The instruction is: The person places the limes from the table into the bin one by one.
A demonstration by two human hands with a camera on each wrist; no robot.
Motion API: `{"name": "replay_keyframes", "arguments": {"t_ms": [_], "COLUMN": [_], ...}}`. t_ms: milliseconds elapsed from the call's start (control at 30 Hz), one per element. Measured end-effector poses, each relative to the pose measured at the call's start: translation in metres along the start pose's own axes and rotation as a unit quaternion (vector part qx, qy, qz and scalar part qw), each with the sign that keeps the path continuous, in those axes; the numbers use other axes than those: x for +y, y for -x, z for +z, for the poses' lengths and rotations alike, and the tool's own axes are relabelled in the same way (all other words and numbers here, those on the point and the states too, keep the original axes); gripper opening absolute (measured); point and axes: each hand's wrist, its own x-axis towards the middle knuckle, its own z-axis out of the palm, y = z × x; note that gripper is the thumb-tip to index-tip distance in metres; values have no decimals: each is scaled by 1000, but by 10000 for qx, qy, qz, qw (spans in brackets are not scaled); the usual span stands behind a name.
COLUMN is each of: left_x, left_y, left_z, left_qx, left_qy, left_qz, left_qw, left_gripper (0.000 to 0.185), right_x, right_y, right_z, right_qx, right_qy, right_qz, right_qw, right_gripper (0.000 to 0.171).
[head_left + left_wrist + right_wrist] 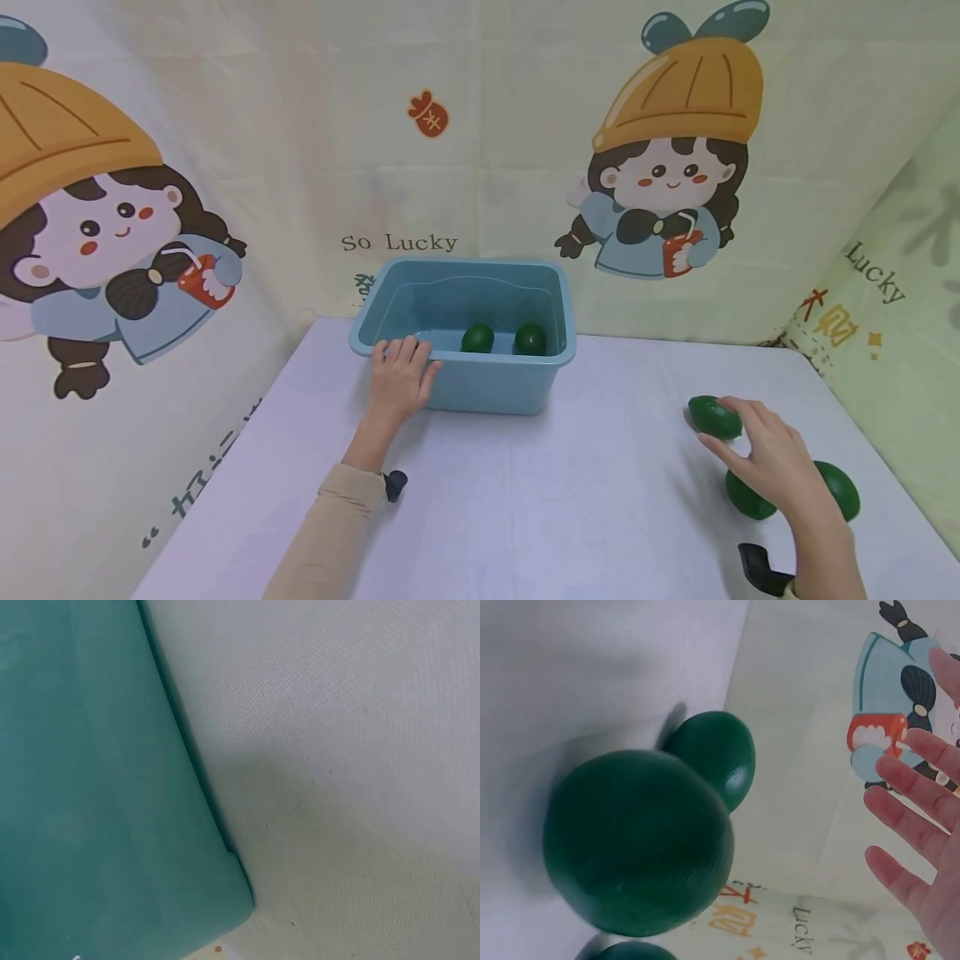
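A light-blue plastic bin (487, 383) stands at the far side of the table, with two dark green round fruits, one (477, 338) left of the other (530, 339), on its floor. My left hand (397, 383) grips the bin's front rim near its left corner, fingers hooked over the edge and thumb outside. Over on the right, my right hand (776, 454) hovers with fingers spread and thumb apart, beside a glossy green oval fruit (715, 417). Beneath that hand lie two more green fruits, one (750, 496) partly covered, the other (838, 490) by the wrist. The right wrist view shows the palm (937, 900) holding nothing.
White cloth covers the table (555, 492). A printed cloth backdrop (517, 167) with cartoon figures rises behind the bin and along both sides. Black camera mounts sit at the left wrist (395, 485) and the right wrist (763, 569).
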Motion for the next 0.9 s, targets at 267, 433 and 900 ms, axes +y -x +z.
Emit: {"name": "replay_keyframes", "arguments": {"t_ms": [267,433,900], "left_x": [-1,-1,-2], "left_y": [0,1,1], "left_z": [1,0,3], "left_qx": [148,53,98], "left_qy": [-55,-123,-94], "left_qz": [59,32,46], "left_qw": [9999,9999,9999], "left_gripper": [46,45,45], "right_x": [11,16,29], "right_y": [10,18,40], "right_z": [0,0,10], "right_qx": [97,68,32], "right_qy": [96,150,308], "right_qz": [58,178,733], "right_qw": [9999,9997,9968], "right_gripper": [68,68,68]}}
